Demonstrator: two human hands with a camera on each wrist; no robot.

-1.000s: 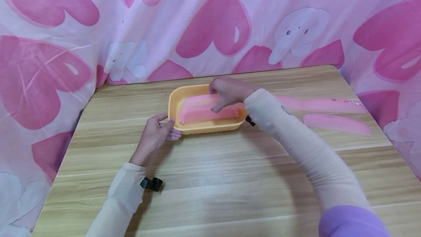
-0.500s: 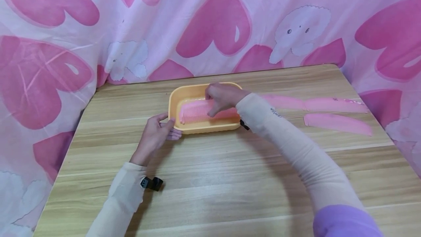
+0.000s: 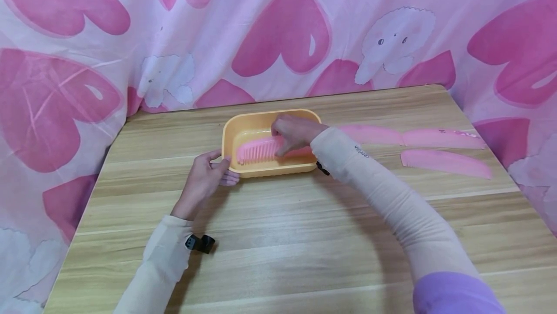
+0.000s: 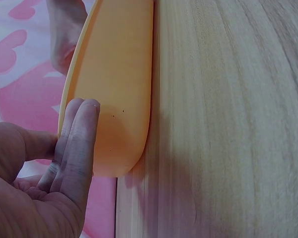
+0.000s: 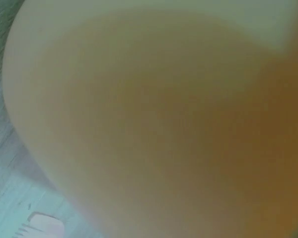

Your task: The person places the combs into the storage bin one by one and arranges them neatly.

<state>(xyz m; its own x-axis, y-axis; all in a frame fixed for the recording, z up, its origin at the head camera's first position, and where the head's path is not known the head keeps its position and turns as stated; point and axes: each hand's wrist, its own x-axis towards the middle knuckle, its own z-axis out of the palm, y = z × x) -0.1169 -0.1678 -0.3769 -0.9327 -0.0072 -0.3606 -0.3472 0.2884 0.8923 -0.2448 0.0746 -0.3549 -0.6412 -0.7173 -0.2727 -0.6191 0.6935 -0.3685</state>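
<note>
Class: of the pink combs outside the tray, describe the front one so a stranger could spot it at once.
On the wooden table, look right of the yellow tray. Two pink combs lie there roughly end to end. The front comb is the single one set apart on the near side of that pair.

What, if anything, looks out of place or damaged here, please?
Nothing visible looks spilled or broken. The only small oddity is a few dark specks on the otherwise plain outside of the orange tray, near the left hand; I cannot tell whether they are dirt or marks.
</note>
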